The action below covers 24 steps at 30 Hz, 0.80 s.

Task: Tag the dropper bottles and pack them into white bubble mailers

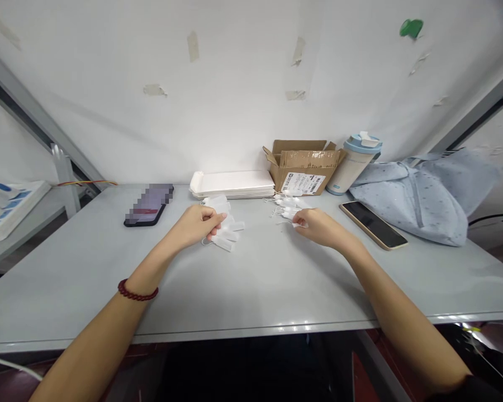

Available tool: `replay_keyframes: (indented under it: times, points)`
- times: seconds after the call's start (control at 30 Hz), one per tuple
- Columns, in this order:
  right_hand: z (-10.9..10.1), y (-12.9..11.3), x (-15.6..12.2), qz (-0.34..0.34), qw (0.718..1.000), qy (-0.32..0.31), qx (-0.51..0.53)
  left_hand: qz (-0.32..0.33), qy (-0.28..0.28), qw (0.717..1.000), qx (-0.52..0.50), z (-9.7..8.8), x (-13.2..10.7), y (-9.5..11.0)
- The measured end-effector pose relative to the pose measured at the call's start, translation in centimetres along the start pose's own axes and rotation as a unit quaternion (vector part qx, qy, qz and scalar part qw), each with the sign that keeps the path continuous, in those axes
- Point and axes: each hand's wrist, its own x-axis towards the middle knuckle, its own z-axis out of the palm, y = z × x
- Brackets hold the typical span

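My left hand [200, 225] is closed in a pinch over a fanned-out group of small translucent white tags [224, 241] with thin strings. Its fingers hide whatever may lie between them. Across the table, my right hand [314, 224] has its fingers pinched on a small white tag [299, 225], which is mostly covered by the fingertips. Just beyond that hand lies a row of similar white stringed pieces [285, 202].
Behind the hands are a stack of white flat boxes [235, 183], an open cardboard box [304, 172] and a tumbler [354, 164]. Phones lie at left [151, 205] and right [373, 224]. A light-blue cloth bag [414, 195] rests on the grey table [251, 296].
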Motion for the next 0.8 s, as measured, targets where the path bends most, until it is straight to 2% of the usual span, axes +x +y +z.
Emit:
replay_keyframes:
  times: [0.07,0.13,0.2,0.27,0.37,0.5,0.8]
  points:
    - [0.0,-0.5,-0.2,-0.043,0.991,0.019,0.121,0.014,-0.026,1.000,0.003,0.2,-0.2,0.3]
    - [0.2,-1.3,-0.4,-0.073,0.967,0.024,0.242,0.031,-0.071,0.997,0.001,0.5,-0.5,0.7]
    - [0.5,-2.3,-0.7,-0.080,0.933,0.007,0.350,0.044,-0.119,0.992,-0.014,1.0,-0.9,1.1]
    - [1.0,-3.4,-1.0,-0.083,0.905,-0.027,0.416,0.051,-0.150,0.987,-0.040,1.5,-1.1,1.4]
    - [1.6,-4.6,-1.4,-0.088,0.883,-0.075,0.455,0.053,-0.163,0.982,-0.076,2.3,-1.1,1.5]
    - [2.1,-5.2,-1.8,-0.100,0.865,-0.103,0.481,0.063,-0.153,0.981,-0.105,2.8,-1.0,1.4]
    - [2.2,-5.6,-2.1,-0.109,0.863,-0.077,0.487,0.087,-0.141,0.980,-0.109,3.0,-1.3,1.7]
